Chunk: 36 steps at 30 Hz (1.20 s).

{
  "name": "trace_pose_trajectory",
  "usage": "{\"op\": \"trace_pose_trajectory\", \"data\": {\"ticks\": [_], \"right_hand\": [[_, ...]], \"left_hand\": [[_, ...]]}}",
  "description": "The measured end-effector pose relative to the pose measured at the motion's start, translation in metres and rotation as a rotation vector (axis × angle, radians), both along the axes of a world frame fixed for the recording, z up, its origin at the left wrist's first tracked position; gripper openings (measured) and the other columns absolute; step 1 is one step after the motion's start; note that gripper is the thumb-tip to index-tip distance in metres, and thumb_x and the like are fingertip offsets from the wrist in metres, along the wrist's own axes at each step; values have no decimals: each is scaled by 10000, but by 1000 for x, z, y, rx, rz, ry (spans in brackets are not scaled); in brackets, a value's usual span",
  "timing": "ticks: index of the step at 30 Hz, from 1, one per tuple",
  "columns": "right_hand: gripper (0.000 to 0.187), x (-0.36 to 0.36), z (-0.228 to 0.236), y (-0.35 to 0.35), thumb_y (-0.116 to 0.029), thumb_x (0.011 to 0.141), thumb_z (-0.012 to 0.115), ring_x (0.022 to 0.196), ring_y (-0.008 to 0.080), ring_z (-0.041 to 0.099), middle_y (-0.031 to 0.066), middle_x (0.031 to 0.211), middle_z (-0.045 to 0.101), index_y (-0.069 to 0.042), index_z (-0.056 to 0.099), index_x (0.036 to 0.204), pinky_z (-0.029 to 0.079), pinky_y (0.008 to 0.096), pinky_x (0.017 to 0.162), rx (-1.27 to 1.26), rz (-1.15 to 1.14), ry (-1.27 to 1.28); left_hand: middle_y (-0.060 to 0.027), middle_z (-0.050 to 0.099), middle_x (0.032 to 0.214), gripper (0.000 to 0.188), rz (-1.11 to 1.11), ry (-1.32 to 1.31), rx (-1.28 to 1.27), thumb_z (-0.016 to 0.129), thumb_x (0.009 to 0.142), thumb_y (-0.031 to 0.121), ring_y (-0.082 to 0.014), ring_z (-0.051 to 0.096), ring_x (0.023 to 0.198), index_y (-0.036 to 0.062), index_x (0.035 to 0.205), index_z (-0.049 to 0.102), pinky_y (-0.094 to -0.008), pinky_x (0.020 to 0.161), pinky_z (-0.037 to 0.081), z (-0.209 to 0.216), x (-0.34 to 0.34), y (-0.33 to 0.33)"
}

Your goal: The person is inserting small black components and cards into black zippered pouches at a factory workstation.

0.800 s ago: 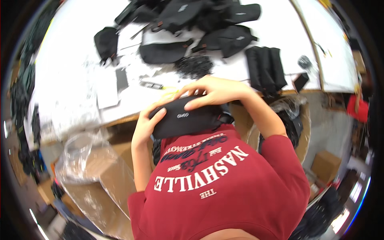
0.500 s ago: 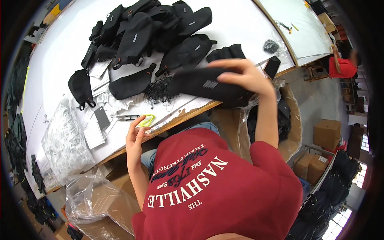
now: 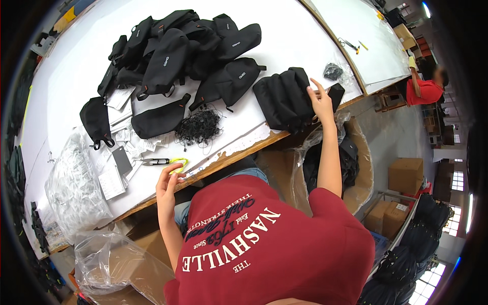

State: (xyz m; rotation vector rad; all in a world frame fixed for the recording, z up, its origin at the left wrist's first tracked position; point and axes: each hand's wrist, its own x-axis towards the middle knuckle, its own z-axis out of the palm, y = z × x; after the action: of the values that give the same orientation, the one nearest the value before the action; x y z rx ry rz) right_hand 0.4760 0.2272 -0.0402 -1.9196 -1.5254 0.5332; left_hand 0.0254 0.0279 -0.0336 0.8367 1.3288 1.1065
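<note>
My right hand [image 3: 323, 105] rests at the right edge of a stack of black pouches [image 3: 283, 100], its fingers stretched out and apart along the edge. My left hand [image 3: 166, 184] hovers at the table's front edge, fingers loosely bent and apart. Its fingertips are at a yellow-green cord loop [image 3: 179, 164]; whether they touch it is hard to tell. Beside the loop lie small black-handled thread snips [image 3: 155, 161]. A tangle of thin black cords [image 3: 199, 127] sits between my hands, next to a single black pouch [image 3: 158, 120].
A heap of black pouches [image 3: 165, 58] covers the far middle of the white table [image 3: 284, 28]. White paper tags [image 3: 111, 184] and a clear bag of tags [image 3: 76, 185] lie at left. Below the table's edge, a lined carton [image 3: 363, 168] holds black items. A person in red [image 3: 426, 91] is far right.
My right hand has set the black pouch down on the stack, let go and moved to its right edge. The left hand stays by the cord loop. The view has shifted slightly.
</note>
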Motion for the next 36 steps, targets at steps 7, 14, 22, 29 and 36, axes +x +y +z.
{"op": "trace_pose_trajectory", "data": {"ticks": [7, 14, 22, 29, 36], "right_hand": [[520, 21, -23, 19, -533, 891, 510, 979, 274, 639, 179, 1045, 661, -195, 549, 1284, 471, 350, 850, -188, -32, -14], [673, 20, -30, 24, -609, 851, 511, 1036, 312, 617, 219, 1075, 643, -126, 505, 1319, 451, 367, 898, -192, -86, -119], [722, 24, -33, 21, -623, 742, 634, 1013, 324, 619, 237, 1071, 636, -82, 596, 1219, 464, 378, 881, -162, -168, -68], [612, -6, -11, 14, -519, 752, 677, 1008, 334, 595, 184, 1060, 634, -91, 605, 1184, 461, 398, 861, 68, -174, -488], [150, -157, 10, -41, -182, 796, 675, 673, 222, 574, 61, 784, 576, -93, 641, 911, 469, 331, 622, 130, 575, -46]], "left_hand": [[-61, 622, 1098, 269, -21, -3, -48, 486, 962, 216, -111, 584, 902, 35, 1134, 588, -246, 808, 459, -6, 0, -5], [-69, 633, 1070, 282, -33, -7, -35, 469, 970, 226, -107, 590, 897, 37, 1147, 583, -240, 815, 456, -13, 6, -5], [-66, 633, 1037, 257, -50, -61, -43, 489, 964, 172, -94, 565, 881, 19, 1148, 584, -236, 824, 456, -18, 3, -7], [-51, 627, 1010, 248, -38, -75, -26, 497, 965, 170, -88, 568, 871, 23, 1143, 588, -218, 801, 443, -19, 5, -7], [-78, 591, 946, 157, 285, 802, 223, 615, 852, 119, -219, 547, 894, 43, 989, 621, -320, 775, 437, -31, -15, 3]]}}
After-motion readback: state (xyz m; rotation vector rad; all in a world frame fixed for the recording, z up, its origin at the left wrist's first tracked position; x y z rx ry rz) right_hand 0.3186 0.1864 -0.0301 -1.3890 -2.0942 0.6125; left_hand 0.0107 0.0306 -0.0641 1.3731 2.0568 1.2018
